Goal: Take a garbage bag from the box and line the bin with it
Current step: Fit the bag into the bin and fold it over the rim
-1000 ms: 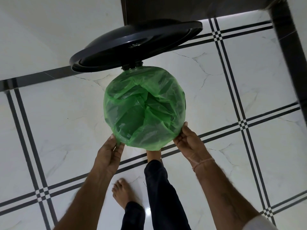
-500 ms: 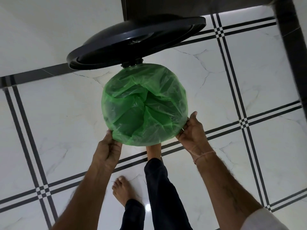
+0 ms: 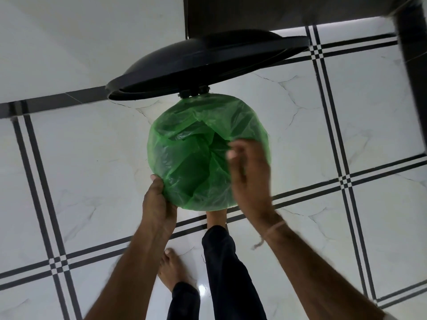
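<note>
Left hand (image 3: 158, 204) tight on green bag (image 3: 191, 162) rim; right hand (image 3: 249, 176) blurred above.

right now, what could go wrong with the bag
1. Only the left hand plainly grips the bag at the rim. The right hand is blurred above it, so the right edge might slip off.
2. The bag's middle lies crumpled and high; left like that, it may hold little.
3. The lid stands open above both hands and could drop on them if released.
</note>
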Demonstrator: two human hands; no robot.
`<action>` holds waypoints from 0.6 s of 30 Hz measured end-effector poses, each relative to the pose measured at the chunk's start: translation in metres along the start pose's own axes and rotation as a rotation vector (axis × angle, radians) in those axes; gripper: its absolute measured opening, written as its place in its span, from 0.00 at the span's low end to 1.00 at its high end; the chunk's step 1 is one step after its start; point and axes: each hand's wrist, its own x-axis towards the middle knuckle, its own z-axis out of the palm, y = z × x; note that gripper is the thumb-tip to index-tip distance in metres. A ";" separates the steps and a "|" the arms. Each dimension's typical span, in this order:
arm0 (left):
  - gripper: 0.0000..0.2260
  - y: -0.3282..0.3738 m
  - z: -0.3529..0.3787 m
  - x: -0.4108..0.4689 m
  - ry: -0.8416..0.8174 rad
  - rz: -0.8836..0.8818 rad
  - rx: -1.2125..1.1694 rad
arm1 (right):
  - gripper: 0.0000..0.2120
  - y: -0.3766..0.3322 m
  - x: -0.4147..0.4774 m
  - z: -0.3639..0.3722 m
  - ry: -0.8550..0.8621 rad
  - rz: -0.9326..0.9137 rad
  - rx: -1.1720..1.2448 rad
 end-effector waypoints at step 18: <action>0.19 -0.002 -0.004 0.006 -0.004 0.005 0.026 | 0.40 0.114 0.066 0.104 -0.990 0.314 -0.468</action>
